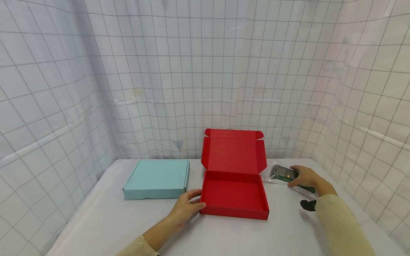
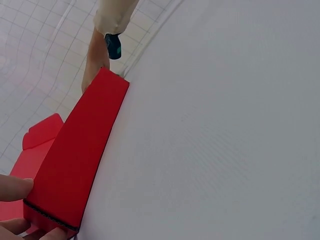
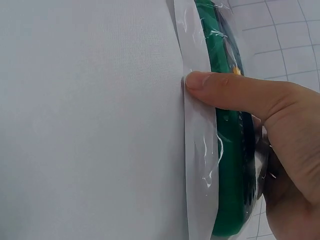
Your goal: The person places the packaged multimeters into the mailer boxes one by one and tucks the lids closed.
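Observation:
A red cardboard box (image 1: 235, 193) stands with its lid (image 1: 234, 151) raised at the back, its inside bare. My left hand (image 1: 188, 207) holds the box at its front left corner. In the left wrist view the thumb (image 2: 17, 188) lies at the rim, with fingers low on the side wall. To the right of the box, my right hand (image 1: 305, 176) grips a green and black multimeter (image 1: 282, 173) in a clear plastic bag. The right wrist view shows the thumb (image 3: 220, 89) across the bag's near side; the other fingers are mostly hidden behind it.
A closed light blue box (image 1: 158, 177) lies left of the red one on the white-covered table (image 1: 105, 220). Grid-patterned white curtains (image 1: 221, 71) hang behind and along both sides. A black strap end (image 1: 308, 205) sticks out by my right wrist.

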### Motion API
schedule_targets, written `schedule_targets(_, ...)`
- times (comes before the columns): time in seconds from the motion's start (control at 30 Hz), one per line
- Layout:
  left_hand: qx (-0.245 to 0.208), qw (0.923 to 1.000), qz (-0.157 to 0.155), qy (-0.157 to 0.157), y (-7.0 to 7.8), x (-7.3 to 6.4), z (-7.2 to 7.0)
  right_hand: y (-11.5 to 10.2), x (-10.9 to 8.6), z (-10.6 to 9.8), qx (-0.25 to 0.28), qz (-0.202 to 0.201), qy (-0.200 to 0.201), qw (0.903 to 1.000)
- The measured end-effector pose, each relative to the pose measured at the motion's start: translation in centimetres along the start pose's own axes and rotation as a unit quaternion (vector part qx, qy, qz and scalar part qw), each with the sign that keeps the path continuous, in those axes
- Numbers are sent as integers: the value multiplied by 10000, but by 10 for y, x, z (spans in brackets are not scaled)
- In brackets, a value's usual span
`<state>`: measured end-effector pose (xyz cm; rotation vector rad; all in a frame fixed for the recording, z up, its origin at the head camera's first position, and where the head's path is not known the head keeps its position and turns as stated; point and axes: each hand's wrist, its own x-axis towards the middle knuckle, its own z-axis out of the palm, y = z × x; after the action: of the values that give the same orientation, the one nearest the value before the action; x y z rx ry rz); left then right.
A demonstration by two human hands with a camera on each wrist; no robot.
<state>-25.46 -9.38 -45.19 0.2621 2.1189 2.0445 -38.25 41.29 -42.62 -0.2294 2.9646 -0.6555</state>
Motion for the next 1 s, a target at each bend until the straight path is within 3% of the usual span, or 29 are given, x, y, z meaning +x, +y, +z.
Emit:
schedule_targets(0.33, 20, 9998, -67, 193, 1, -1, 6, -5, 3, 0, 34, -17, 116, 9999)
schedule_targets(0.6, -57, 9998, -88, 149, 0, -1, 8, -4, 5, 3, -309, -109, 109, 9994)
schedule_targets(1.0, -40, 9997, -125, 210, -1, -1, 8, -4, 3, 4, -320, 105, -75, 9994)
